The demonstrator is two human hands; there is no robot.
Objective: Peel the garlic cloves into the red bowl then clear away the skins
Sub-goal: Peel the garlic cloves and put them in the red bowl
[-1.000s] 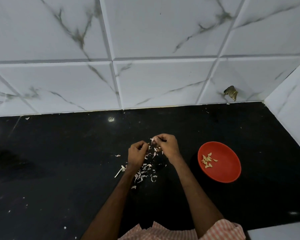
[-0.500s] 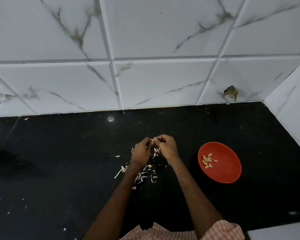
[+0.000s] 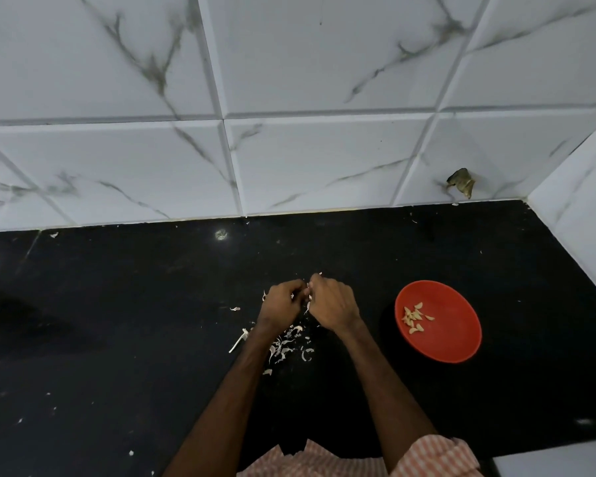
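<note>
Garlic clove [image 3: 309,293] under work at a black worktop [image 3: 117,304]: my left hand [image 3: 283,304] and right hand [image 3: 334,304] meet knuckle to knuckle over it, the fingers of both curled in and pinching at it. A second ago the left hand sat a little apart while the right held the clove up alone. It has since closed in, and the two hands now touch. I read that as the skin being picked off this garlic clove, not a finished one on its way to the bowl. Only pale slivers show in the gap between my hands. How much skin is left on it I cannot tell, since the backs of my hands hide the fingertips.

The clove sits between my two hands, at the far edge of the skins [image 3: 286,346], which lie scattered on the worktop around and under my left wrist. A pale stalk piece [image 3: 238,343] lies just left of that litter. The red bowl [image 3: 455,339] stands to the right of my right hand, apart from it, with a small heap of peeled cloves [image 3: 414,318] in its left half. The heap looks no different from a second ago, so nothing has gone in during that time. By my judgement the peeling is well under way, and the clearing of the skins is not yet begun. Behind the worktop rises a white marbled tile wall [image 3: 324,149].
</note>
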